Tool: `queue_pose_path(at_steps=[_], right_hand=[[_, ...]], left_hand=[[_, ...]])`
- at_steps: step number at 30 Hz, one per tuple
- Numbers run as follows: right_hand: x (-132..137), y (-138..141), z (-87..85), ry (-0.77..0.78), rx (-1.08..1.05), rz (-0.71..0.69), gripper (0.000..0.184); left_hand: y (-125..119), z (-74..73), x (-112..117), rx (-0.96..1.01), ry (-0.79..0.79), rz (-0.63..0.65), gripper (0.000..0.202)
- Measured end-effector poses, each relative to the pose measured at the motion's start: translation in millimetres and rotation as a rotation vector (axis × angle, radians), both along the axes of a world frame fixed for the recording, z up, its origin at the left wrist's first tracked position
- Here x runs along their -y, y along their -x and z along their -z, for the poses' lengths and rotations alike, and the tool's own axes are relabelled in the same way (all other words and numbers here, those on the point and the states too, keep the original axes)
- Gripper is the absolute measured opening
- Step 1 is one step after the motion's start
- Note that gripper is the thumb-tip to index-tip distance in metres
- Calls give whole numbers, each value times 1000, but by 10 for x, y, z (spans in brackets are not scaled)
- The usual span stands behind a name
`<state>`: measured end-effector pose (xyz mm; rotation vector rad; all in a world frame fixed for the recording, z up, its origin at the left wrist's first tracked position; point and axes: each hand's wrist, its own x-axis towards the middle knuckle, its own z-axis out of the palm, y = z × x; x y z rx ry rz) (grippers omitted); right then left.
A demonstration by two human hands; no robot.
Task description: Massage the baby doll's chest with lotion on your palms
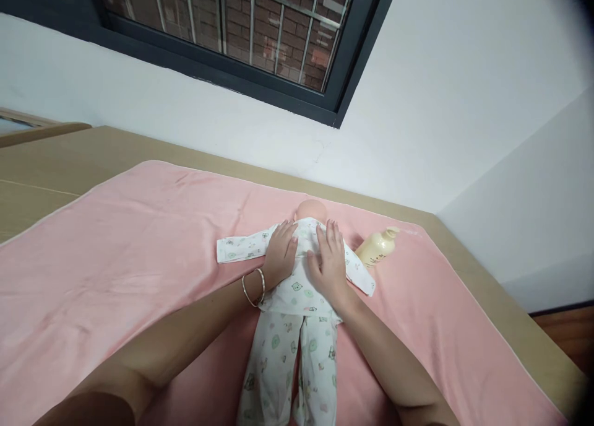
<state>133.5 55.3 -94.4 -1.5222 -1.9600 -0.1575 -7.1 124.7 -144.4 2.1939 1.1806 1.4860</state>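
A baby doll dressed in a white cotton sleepsuit printed with small green animals (297,302) lies on its back near the middle of the far half of a pink fleece blanket (116,259), its bald head (312,209) toward the far edge and its legs running down toward the near edge. The left hand (281,256) lies flat and open on the doll's chest, fingers spread over the shoulder where the sleeve (239,248) stretches out to the left; a pair of thin silver bangles (254,286) circles that wrist. The right hand (328,262) rests palm down just beside it on the other side of the chest, fingers also extended, gripping nothing, the thumb touching the front of the suit. The two hands are close but apart, with a strip of fabric between them. Just right of the doll's other sleeve, a cream plastic pump bottle (377,246) lies tipped on its side on the blanket, near the far right corner. The blanket covers a tan bed surface (55,160) set against a white wall (440,104), under a dark-framed window (241,36)
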Motion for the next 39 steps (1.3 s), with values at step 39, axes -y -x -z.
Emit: queue_pose_path(at_steps=[39], right_hand=[[63,-1425,-1029,275,19,491,42]], left_hand=[[-889,-1129,751,60,604,714,35]])
